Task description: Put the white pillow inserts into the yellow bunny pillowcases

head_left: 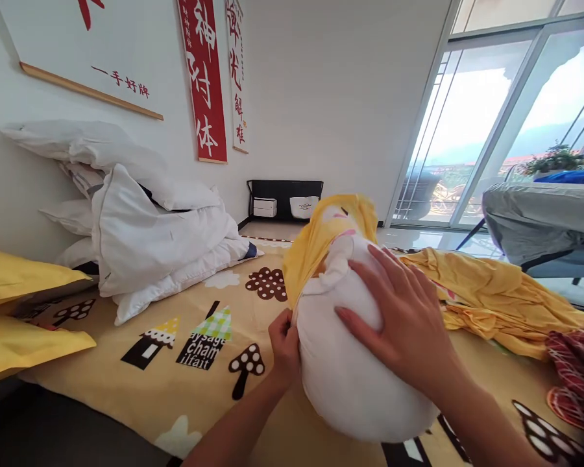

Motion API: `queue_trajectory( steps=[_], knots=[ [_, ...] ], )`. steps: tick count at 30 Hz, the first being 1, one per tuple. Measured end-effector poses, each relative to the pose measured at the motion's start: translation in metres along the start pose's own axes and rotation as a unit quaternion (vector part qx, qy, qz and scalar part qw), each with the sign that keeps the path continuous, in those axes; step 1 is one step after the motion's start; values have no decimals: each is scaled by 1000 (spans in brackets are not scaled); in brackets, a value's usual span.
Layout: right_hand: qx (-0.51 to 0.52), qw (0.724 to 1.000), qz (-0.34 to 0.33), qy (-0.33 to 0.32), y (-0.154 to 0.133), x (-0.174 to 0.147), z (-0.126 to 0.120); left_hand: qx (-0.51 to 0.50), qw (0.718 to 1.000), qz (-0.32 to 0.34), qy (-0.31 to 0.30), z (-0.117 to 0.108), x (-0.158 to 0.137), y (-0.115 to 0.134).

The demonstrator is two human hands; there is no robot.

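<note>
A plump white pillow (350, 383) stands on the patterned bed sheet in front of me, its far end inside a yellow pillowcase (306, 250) with a printed face. My left hand (283, 340) is closed on the edge of the pillowcase at the pillow's left side. On the pillow's upper right side lies my right hand (399, 311), fingers spread and palm pressed against the white fabric. How far the pillow reaches inside the case is hidden.
White pillows (156, 240) are piled at the left by the wall. Yellow pillows (29, 279) lie nearer on the left. A loose yellow cloth (496, 292) and a red patterned cloth (574, 370) lie at the right. A covered table (530, 207) stands by the glass doors.
</note>
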State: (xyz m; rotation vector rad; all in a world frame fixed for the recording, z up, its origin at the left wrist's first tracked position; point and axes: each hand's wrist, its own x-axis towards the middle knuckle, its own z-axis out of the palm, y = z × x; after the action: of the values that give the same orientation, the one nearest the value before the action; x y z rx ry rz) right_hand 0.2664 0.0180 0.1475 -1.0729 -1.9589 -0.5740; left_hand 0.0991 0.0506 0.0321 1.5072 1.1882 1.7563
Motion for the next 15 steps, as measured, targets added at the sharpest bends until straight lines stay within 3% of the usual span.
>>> queue_trajectory(
  steps=[3, 8, 15],
  knots=[
    [11, 993, -47, -106, 13, -12, 19, -68, 992, -64, -85, -8, -20, -22],
    [76, 976, -20, -202, 19, -15, 36, -110, 978, -155, -86, -31, -13, -26],
    [84, 934, -6, -347, 6, 0, 38, -146, 968, -157, -132, -39, 1, -14]
  ],
)
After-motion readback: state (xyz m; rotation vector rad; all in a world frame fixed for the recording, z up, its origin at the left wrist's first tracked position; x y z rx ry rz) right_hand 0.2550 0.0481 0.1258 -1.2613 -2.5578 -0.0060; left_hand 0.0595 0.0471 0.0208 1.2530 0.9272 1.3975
